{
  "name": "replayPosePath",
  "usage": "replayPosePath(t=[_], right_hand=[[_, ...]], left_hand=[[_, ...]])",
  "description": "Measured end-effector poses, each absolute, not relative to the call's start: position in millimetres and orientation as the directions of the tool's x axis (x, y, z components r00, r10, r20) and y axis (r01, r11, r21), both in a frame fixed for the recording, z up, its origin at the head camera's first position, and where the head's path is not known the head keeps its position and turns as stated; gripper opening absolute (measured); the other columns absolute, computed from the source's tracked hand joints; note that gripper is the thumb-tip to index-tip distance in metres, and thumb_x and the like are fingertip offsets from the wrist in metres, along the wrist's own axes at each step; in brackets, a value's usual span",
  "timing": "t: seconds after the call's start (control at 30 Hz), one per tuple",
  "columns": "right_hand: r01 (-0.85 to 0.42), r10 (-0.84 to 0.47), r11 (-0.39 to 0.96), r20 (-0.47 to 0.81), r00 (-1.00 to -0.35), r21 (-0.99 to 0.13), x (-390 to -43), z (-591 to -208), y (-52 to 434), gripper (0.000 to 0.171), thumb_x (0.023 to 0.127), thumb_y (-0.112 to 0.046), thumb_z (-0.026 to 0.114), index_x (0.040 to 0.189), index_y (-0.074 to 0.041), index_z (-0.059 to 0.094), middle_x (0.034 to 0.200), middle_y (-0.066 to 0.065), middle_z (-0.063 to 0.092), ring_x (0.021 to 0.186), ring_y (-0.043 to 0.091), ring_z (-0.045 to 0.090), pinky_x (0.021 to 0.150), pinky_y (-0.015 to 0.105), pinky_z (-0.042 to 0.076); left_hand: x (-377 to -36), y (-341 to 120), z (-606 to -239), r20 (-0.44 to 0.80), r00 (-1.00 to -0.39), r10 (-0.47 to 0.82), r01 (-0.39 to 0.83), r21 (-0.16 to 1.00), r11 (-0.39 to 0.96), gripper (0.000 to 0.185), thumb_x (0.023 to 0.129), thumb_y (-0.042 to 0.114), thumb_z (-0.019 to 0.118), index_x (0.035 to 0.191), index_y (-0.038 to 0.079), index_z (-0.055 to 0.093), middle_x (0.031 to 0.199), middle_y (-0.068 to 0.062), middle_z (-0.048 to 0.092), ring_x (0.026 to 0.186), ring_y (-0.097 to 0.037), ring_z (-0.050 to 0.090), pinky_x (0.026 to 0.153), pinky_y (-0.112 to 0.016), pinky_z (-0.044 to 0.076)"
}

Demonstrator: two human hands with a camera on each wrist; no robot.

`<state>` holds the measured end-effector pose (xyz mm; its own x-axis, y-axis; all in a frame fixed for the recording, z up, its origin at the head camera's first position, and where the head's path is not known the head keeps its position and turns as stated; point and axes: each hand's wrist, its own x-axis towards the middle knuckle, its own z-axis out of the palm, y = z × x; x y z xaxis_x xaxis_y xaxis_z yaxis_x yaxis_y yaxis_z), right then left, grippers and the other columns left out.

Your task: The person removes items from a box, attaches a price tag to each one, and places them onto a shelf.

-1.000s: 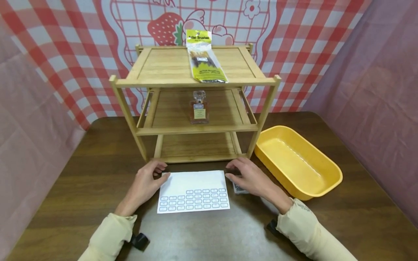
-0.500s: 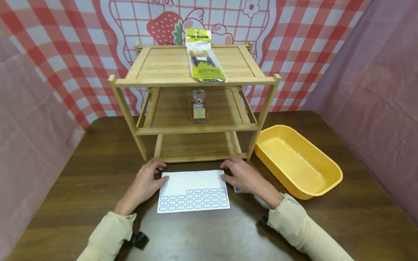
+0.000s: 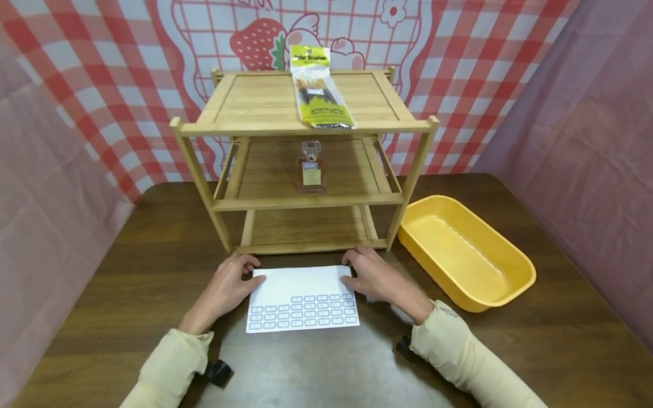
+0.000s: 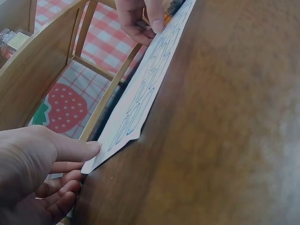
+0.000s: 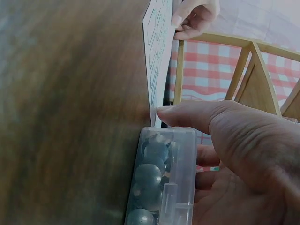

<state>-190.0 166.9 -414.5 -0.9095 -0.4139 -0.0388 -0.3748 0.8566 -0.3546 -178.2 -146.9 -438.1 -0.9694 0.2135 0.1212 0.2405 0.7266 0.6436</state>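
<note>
A white sheet of blue-outlined labels [image 3: 301, 286] lies flat on the table before the wooden rack. My left hand [image 3: 224, 288] is at its left far corner; in the left wrist view, the left thumb [image 4: 89, 150] lies over the sheet's edge with the other fingers loosely bent beside it. At the opposite corner is my right hand [image 3: 378, 277], its thumb tip on the sheet's right edge and its fingers beyond the far edge. A clear plastic box [image 5: 161, 178] with several dark round balls sits beside the right thumb [image 5: 187, 114]; the hand hides it in the head view.
The three-tier wooden rack [image 3: 308, 201] stands just behind the sheet. It bears a perfume bottle [image 3: 310, 170] on the middle shelf and a pack of artist brushes [image 3: 321, 96] on top. At right sits a yellow tub [image 3: 459, 255]. Cloth hangs behind and at both sides.
My right hand has moved left from beside the sheet onto its right edge, covering the clear box. The left hand and the sheet have hardly moved.
</note>
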Motion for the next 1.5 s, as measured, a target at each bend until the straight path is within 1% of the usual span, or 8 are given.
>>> replayPosePath(t=[0.13,0.3,0.53,0.67,0.9,1.03,1.2,1.5], right_hand=[[-0.375,-0.415,0.853,-0.036,-0.909,-0.364,-190.9,-414.2,166.5,0.03,0.093,-0.02,0.079,0.113,0.0,0.068,0.11,0.013,0.061,0.101,0.028,0.055,0.086,0.043,0.052],[-0.373,-0.415,0.85,-0.036,-0.909,-0.372,-191.8,-414.2,166.7,0.024,0.092,-0.018,0.078,0.106,-0.002,0.067,0.105,0.01,0.059,0.1,0.029,0.054,0.087,0.044,0.051],[-0.353,-0.405,0.839,-0.041,-0.914,-0.413,-193.7,-414.8,165.5,0.02,0.095,-0.014,0.075,0.105,-0.006,0.06,0.104,0.009,0.058,0.098,0.028,0.053,0.086,0.044,0.049],[-0.36,-0.412,0.829,-0.032,-0.911,-0.427,-195.4,-415.8,165.1,0.018,0.096,-0.011,0.073,0.103,-0.007,0.057,0.098,0.007,0.057,0.09,0.025,0.052,0.08,0.041,0.048],[-0.39,-0.439,0.797,0.002,-0.898,-0.461,-196.5,-417.4,166.0,0.018,0.096,-0.007,0.071,0.096,-0.01,0.053,0.088,0.004,0.052,0.078,0.021,0.05,0.068,0.035,0.044],[-0.417,-0.454,0.775,0.04,-0.89,-0.475,-195.9,-418.0,167.0,0.015,0.096,-0.005,0.069,0.095,-0.009,0.054,0.087,0.003,0.053,0.077,0.02,0.05,0.067,0.034,0.044],[-0.47,-0.478,0.733,0.118,-0.87,-0.493,-194.5,-417.1,168.3,0.008,0.096,-0.003,0.067,0.101,-0.005,0.062,0.093,0.004,0.061,0.081,0.02,0.053,0.071,0.036,0.048],[-0.494,-0.444,0.624,0.245,-0.862,-0.605,-192.6,-415.4,173.9,0.009,0.095,0.001,0.069,0.101,-0.004,0.064,0.082,0.001,0.058,0.071,0.014,0.052,0.059,0.028,0.047]], left_hand=[[-179.2,-146.4,-437.4,0.1,-0.972,0.213,0.226,0.649,0.726,0.016,0.091,0.005,0.078,0.102,-0.003,0.069,0.103,-0.017,0.063,0.095,-0.032,0.061,0.083,-0.049,0.052],[-180.5,-145.4,-438.0,0.098,-0.969,0.227,0.234,0.661,0.713,0.014,0.092,0.005,0.077,0.1,-0.001,0.067,0.1,-0.015,0.063,0.092,-0.029,0.06,0.081,-0.046,0.052],[-181.2,-147.2,-439.2,0.078,-0.971,0.227,0.212,0.719,0.661,0.012,0.092,-0.001,0.073,0.096,0.002,0.063,0.094,-0.01,0.062,0.089,-0.026,0.058,0.077,-0.04,0.05],[-181.4,-147.7,-437.0,0.047,-0.976,0.212,0.177,0.737,0.652,0.01,0.094,-0.001,0.072,0.096,0.003,0.062,0.092,-0.009,0.062,0.088,-0.025,0.057,0.075,-0.038,0.048],[-181.2,-145.1,-432.9,0.051,-0.976,0.214,0.18,0.743,0.645,0.007,0.095,-0.001,0.069,0.098,0.0,0.063,0.09,-0.01,0.063,0.084,-0.024,0.057,0.072,-0.035,0.047],[-180.6,-145.7,-432.6,0.07,-0.973,0.22,0.195,0.758,0.622,0.005,0.096,-0.001,0.067,0.099,-0.002,0.064,0.091,-0.011,0.064,0.083,-0.025,0.058,0.072,-0.035,0.049],[-179.7,-149.9,-431.0,0.056,-0.974,0.22,0.175,0.804,0.569,0.005,0.099,0.001,0.066,0.103,-0.002,0.063,0.096,-0.013,0.066,0.086,-0.024,0.06,0.072,-0.035,0.049],[-182.8,-150.7,-424.5,-0.026,-0.978,0.207,0.057,0.921,0.386,0.015,0.102,0.003,0.06,0.113,-0.007,0.057,0.094,-0.018,0.07,0.076,-0.02,0.064,0.063,-0.029,0.055]])
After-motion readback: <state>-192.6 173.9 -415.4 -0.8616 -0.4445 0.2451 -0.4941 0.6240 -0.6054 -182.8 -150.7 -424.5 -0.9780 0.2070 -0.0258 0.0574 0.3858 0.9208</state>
